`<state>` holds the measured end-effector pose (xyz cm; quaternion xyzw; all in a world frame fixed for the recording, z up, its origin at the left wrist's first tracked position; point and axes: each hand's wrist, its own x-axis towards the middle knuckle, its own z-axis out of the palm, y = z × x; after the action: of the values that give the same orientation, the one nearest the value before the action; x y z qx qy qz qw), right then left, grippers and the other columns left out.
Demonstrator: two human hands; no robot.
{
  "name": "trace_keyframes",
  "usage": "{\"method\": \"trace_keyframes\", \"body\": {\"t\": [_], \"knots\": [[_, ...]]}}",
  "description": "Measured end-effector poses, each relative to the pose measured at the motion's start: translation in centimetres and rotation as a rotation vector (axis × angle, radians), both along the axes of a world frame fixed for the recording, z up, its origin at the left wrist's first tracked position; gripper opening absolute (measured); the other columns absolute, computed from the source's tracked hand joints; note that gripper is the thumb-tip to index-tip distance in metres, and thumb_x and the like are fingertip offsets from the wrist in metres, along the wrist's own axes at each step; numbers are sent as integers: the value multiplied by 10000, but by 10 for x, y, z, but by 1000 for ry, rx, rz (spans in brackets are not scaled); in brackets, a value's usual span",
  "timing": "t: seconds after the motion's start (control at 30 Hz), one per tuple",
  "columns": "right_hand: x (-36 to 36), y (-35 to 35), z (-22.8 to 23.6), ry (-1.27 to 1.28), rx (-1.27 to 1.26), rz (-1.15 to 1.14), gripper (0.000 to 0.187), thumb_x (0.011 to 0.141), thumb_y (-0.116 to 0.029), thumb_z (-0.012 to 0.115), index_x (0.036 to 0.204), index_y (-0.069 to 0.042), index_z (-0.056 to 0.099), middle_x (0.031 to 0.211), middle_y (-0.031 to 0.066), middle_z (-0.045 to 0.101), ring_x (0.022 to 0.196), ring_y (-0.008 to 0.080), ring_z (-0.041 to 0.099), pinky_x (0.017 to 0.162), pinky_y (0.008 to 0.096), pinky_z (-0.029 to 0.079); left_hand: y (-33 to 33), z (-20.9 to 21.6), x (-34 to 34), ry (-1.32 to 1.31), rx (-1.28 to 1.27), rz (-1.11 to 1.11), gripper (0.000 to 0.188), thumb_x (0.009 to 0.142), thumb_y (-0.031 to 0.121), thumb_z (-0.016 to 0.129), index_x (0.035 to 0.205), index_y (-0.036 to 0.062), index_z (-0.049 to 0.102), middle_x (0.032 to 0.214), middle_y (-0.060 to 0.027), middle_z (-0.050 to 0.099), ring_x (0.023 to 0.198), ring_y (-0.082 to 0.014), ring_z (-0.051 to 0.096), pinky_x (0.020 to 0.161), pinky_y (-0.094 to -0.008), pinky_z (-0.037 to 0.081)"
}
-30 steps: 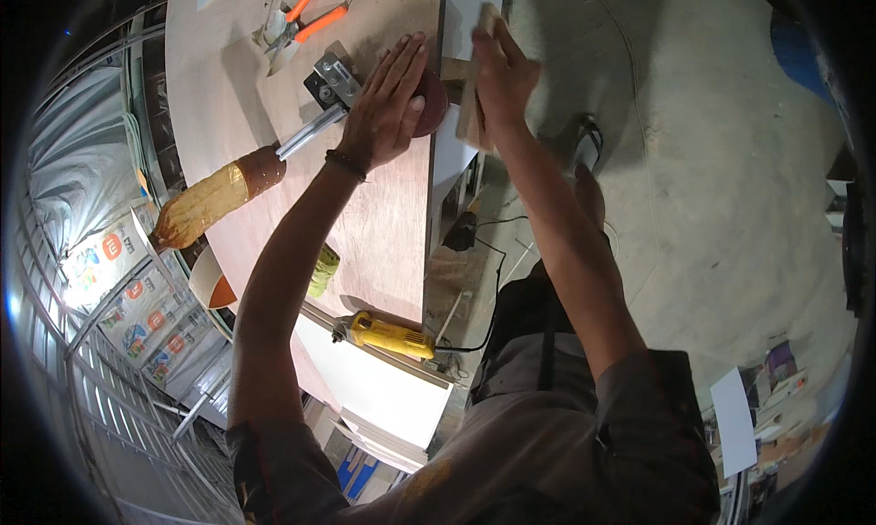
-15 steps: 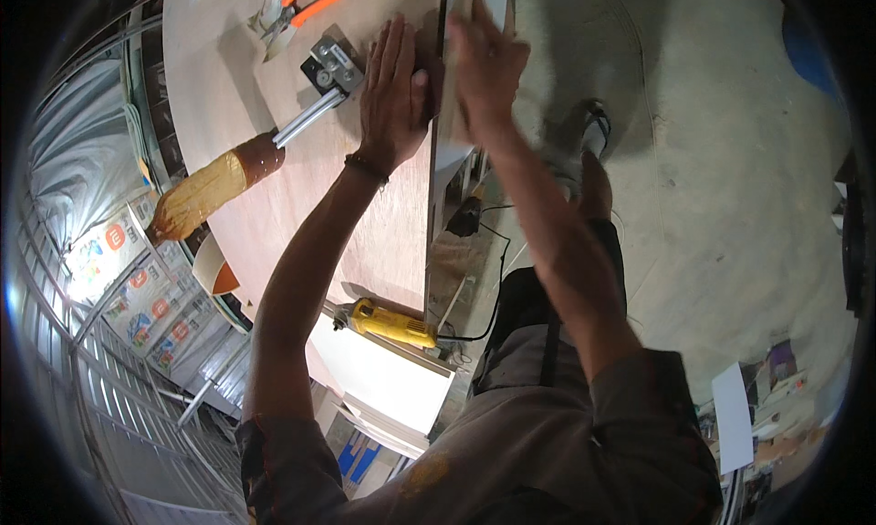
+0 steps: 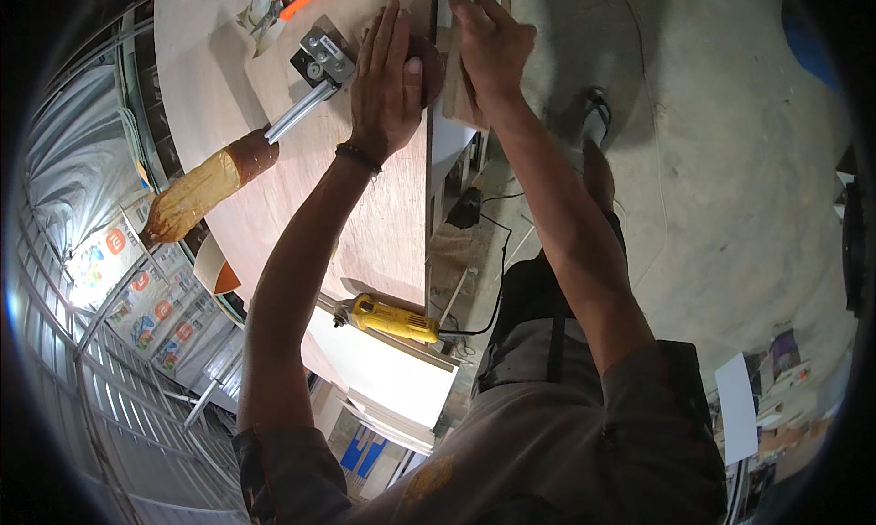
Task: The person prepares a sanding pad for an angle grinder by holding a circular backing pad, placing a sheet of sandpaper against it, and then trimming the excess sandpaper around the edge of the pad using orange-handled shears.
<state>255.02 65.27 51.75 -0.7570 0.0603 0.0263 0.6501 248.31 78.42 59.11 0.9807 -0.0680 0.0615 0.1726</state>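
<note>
My left hand [image 3: 385, 73] lies with fingers outstretched on the pale plywood tabletop [image 3: 383, 224], against a dark reddish-brown rounded piece [image 3: 427, 73] at the edge. My palm and fingers partly cover that piece, so its full shape is hidden. Just beyond the edge, my right hand [image 3: 495, 46] is closed around a pale wooden block [image 3: 465, 105]; its fingertips are partly out of sight. Left of my left hand sits a metal bracket with bolts [image 3: 324, 58], joined to a silvery bar [image 3: 301, 112].
Orange-handled pliers [image 3: 287, 5] lie at the far side. A wrapped brown-and-yellow bundle [image 3: 201, 187] extends past the left rim. A yellow corded power tool [image 3: 392, 318] rests at the near edge, its black cable hanging down. White boards [image 3: 388, 379] are stacked nearer me.
My right hand has shifted slightly right, and more of the wooden block shows below it. My left hand stays near the same place, with more of the reddish-brown piece visible.
</note>
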Motion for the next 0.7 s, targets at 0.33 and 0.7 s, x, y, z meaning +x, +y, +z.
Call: {"method": "trace_keyframes", "body": {"t": [0.33, 0.7], "knots": [[-25, 5, 28, 110, -4, 75, 600, 1007, -410, 703, 1436, 3, 632, 1061, 110, 623, 1069, 189, 548, 928, 340, 469, 5, 3, -6, -16, 9, -22, 604, 1129, 352, 300, 1606, -18, 326, 1671, -231, 332, 1531, -426, 339, 1267, -548, 258], [-87, 3, 47, 88, 30, -55, 609, 995, -458, 699, 1467, -80, 630, 1034, 107, 570, 980, 220, 527, 982, 367, 430, 5, -1, -15, -23, 46, 86, 631, 1127, 382, 304, 1602, -34, 322, 1638, -256, 371, 1512, -447, 350, 1265, -545, 247]]}}
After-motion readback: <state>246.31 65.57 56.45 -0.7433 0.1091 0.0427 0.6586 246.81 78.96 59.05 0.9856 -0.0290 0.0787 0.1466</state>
